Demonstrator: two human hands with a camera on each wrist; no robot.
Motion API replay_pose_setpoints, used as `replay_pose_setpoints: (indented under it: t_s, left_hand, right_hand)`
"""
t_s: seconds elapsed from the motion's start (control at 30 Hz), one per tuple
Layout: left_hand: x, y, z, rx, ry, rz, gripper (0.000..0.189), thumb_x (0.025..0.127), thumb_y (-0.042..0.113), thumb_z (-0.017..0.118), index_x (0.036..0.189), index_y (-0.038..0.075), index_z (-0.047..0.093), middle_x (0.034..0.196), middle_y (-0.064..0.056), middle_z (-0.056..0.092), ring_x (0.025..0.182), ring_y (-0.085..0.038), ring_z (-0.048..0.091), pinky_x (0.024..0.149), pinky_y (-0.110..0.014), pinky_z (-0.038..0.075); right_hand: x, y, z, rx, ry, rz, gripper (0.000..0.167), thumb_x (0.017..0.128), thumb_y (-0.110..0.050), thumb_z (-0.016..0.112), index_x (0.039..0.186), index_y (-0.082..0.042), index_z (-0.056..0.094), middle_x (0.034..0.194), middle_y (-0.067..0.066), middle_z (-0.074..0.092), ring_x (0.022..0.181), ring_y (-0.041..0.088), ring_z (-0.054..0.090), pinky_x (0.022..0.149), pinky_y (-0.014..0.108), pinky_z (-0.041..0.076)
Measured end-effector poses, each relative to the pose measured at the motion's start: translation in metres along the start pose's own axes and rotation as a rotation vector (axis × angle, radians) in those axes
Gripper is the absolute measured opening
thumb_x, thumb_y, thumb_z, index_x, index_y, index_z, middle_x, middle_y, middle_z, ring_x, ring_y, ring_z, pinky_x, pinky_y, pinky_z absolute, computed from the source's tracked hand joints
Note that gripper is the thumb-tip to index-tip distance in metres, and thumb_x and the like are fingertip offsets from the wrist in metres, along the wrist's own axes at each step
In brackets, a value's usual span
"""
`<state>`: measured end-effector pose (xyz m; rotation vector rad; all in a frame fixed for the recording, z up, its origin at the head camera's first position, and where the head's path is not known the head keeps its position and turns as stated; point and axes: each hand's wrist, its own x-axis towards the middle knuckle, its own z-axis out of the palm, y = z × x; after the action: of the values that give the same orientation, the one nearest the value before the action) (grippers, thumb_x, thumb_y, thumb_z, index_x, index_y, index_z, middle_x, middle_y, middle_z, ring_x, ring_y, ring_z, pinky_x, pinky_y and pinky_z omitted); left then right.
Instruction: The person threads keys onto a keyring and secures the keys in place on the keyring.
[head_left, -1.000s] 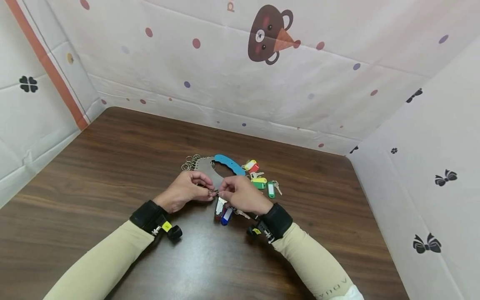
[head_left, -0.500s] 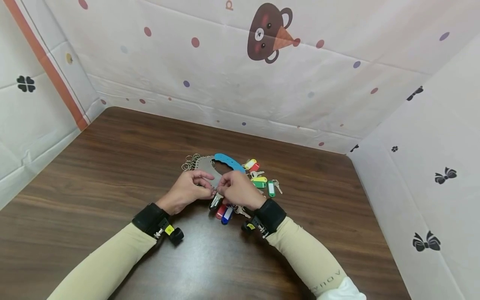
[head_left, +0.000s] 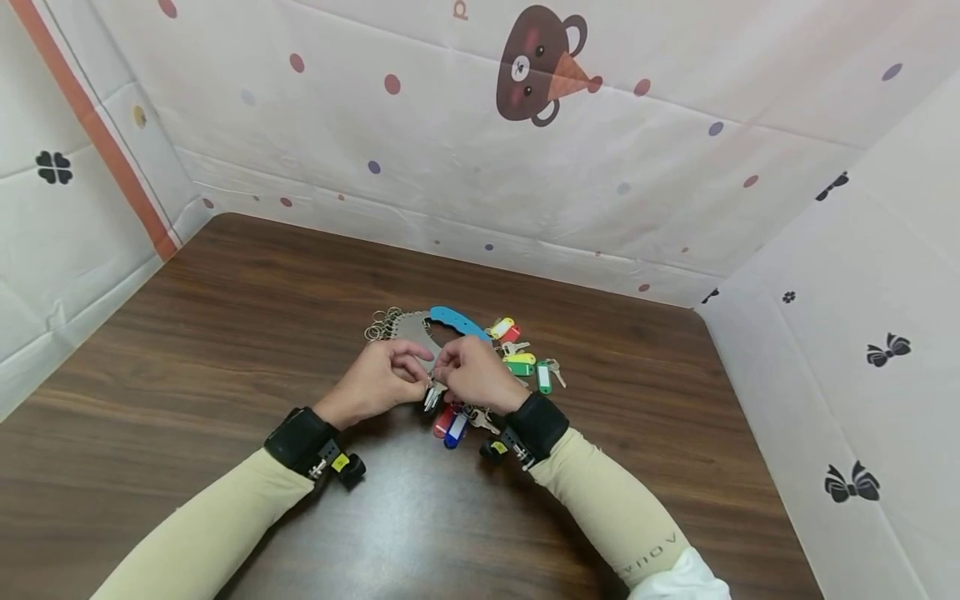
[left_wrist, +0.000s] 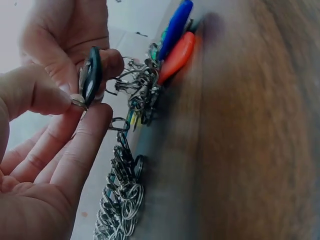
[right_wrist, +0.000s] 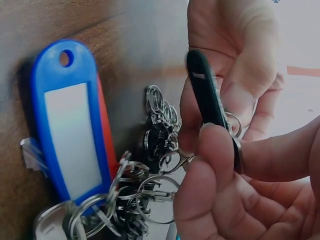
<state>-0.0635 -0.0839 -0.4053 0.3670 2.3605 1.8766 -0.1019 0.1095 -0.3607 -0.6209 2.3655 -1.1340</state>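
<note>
My left hand and right hand meet at the near end of a grey curved plate with a blue handle. Between the fingertips is a black key tag with a small split ring. The left thumb and finger pinch at the ring, while the right thumb and fingers pinch the tag's lower end. A silver key shows below the hands in the head view. Fingers partly hide where ring and tag join.
Red and blue key tags lie just below my right hand. Several yellow, red and green tags with keys lie to the right. Split rings hang along the plate's left edge. Printed fabric walls surround the wooden table.
The black tag and its key have swung slightly left, away from the red tag, which shows more now. My right hand has shifted slightly left and up; the left hand has barely moved.
</note>
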Motion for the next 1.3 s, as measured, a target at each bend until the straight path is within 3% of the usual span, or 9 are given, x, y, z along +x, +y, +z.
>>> replay_pose_setpoints:
  t_s: [0.13,0.33,0.5,0.63,0.77,0.87,1.0,1.13,1.3]
  left_hand:
    - [0.001,0.001,0.000,0.043,-0.014,0.017,0.037,0.081,-0.004,0.068,0.118,-0.005,0.068,0.082,-0.009,0.077,0.075,-0.009,0.072,0.072,-0.021,0.057]
    - [0.002,0.002,0.000,0.089,-0.021,0.035,0.039,0.079,-0.004,0.068,0.118,-0.005,0.068,0.077,-0.003,0.075,0.072,-0.009,0.070,0.072,-0.021,0.056]
    - [0.002,0.003,0.000,0.096,-0.013,0.030,0.038,0.080,-0.004,0.069,0.117,-0.005,0.069,0.078,-0.002,0.073,0.071,-0.009,0.068,0.071,-0.021,0.056]
    - [0.002,0.001,0.000,0.082,-0.015,0.038,0.030,0.083,-0.002,0.069,0.113,-0.005,0.072,0.089,-0.010,0.075,0.076,-0.007,0.068,0.072,-0.020,0.056]
    - [0.003,-0.002,-0.001,0.008,-0.074,0.053,0.025,0.089,-0.003,0.065,0.113,-0.007,0.074,0.109,-0.019,0.072,0.085,-0.006,0.070,0.078,-0.021,0.060]
    - [0.004,-0.003,-0.001,-0.007,-0.099,0.078,0.020,0.093,-0.004,0.065,0.110,-0.005,0.075,0.110,-0.020,0.069,0.085,-0.009,0.072,0.076,-0.024,0.062]
    - [0.008,-0.002,0.002,0.083,-0.026,0.082,0.009,0.095,0.002,0.070,0.097,0.003,0.079,0.098,-0.012,0.070,0.073,-0.014,0.068,0.065,-0.027,0.059]
    - [0.008,-0.001,0.005,0.099,0.062,-0.001,0.010,0.094,0.005,0.072,0.090,0.006,0.081,0.091,-0.010,0.071,0.065,-0.016,0.065,0.062,-0.025,0.052]
    - [0.007,0.000,0.007,0.116,0.046,0.007,0.009,0.094,0.006,0.073,0.098,0.008,0.081,0.101,-0.012,0.071,0.063,-0.018,0.064,0.056,-0.027,0.053]
  right_hand:
    - [-0.001,0.003,0.001,-0.039,0.007,-0.050,0.015,0.103,-0.006,0.061,0.092,-0.003,0.071,0.074,0.016,0.068,0.066,0.034,0.071,0.054,0.025,0.052]
    - [-0.003,0.003,0.000,-0.122,0.042,-0.139,0.016,0.102,-0.005,0.060,0.090,-0.004,0.071,0.067,0.001,0.056,0.056,0.012,0.053,0.053,0.022,0.042]
    - [-0.006,-0.002,-0.002,-0.172,0.041,-0.201,0.016,0.101,-0.005,0.061,0.088,-0.006,0.070,0.067,-0.002,0.053,0.056,0.011,0.046,0.054,0.021,0.036]
    - [-0.008,-0.003,-0.003,-0.194,0.054,-0.209,0.015,0.101,-0.005,0.062,0.089,-0.007,0.071,0.069,-0.001,0.052,0.059,0.012,0.045,0.056,0.021,0.036]
    - [-0.010,-0.001,-0.004,-0.175,0.078,-0.198,0.014,0.101,-0.005,0.062,0.092,-0.007,0.072,0.074,0.000,0.055,0.063,0.013,0.048,0.057,0.023,0.037]
    - [-0.012,0.001,-0.006,-0.156,0.093,-0.209,0.013,0.102,-0.006,0.062,0.094,-0.007,0.072,0.078,0.002,0.059,0.066,0.015,0.050,0.057,0.023,0.039]
    - [-0.016,0.005,-0.006,-0.144,0.087,-0.232,0.013,0.102,-0.006,0.063,0.094,-0.008,0.072,0.080,0.002,0.062,0.068,0.014,0.051,0.059,0.023,0.040]
    - [-0.021,0.008,-0.004,-0.162,0.033,-0.257,0.012,0.102,-0.005,0.063,0.094,-0.008,0.072,0.080,0.002,0.062,0.068,0.012,0.052,0.059,0.021,0.043]
    - [-0.022,0.011,-0.005,-0.140,0.090,-0.271,0.012,0.102,-0.006,0.063,0.095,-0.008,0.072,0.082,0.004,0.064,0.068,0.014,0.052,0.060,0.022,0.041]
